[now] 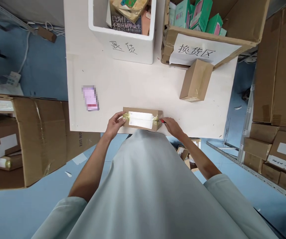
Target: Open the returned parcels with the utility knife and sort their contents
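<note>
A small cardboard box (139, 128) with a white label (140, 119) and shiny tape lies at the near edge of the white table. Around its left end my left hand (115, 124) is closed, the thumb on top over the tape. My right hand (174, 126) is closed on a small red-handled knife (162, 121) at the box's right end. The knife's dark tip points at the tape there; whether it has pierced the tape I cannot tell. Most of the handle is hidden in my fingers.
On the white table (133, 83) stand a white foam bin (133, 46) with books, an open carton (207, 36) with green boxes, and a second taped box (197, 81). A blurred pink item (90, 98) lies left. A large open carton (43, 139) holds parcels at left; boxes (259, 142) fill the right.
</note>
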{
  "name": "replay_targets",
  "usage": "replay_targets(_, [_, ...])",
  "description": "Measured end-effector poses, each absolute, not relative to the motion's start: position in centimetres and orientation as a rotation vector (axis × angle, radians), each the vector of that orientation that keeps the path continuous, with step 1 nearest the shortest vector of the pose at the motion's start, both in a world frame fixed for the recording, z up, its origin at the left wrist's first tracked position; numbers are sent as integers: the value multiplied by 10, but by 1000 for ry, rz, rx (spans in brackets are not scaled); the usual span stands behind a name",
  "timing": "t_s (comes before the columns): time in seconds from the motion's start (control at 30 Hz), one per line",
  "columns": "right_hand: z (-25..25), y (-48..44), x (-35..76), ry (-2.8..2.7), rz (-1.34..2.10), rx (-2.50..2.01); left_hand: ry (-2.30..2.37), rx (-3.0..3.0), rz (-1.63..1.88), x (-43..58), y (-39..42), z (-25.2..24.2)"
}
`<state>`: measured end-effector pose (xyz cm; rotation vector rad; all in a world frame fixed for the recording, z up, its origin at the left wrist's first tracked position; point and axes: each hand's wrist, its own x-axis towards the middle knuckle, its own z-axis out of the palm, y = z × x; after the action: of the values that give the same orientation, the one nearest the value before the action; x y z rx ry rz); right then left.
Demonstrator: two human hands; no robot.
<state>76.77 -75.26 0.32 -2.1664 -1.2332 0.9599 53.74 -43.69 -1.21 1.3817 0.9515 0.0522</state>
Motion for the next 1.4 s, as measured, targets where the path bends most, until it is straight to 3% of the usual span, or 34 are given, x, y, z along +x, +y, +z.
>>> replay_targets(0.8, [11, -752, 691, -1162, 623, -2221, 865, 1371, 97, 528, -412, -23])
replay_targets(1.4, [38, -717, 670, -1203, 484, -2256, 848, 1044, 112, 508, -393, -65])
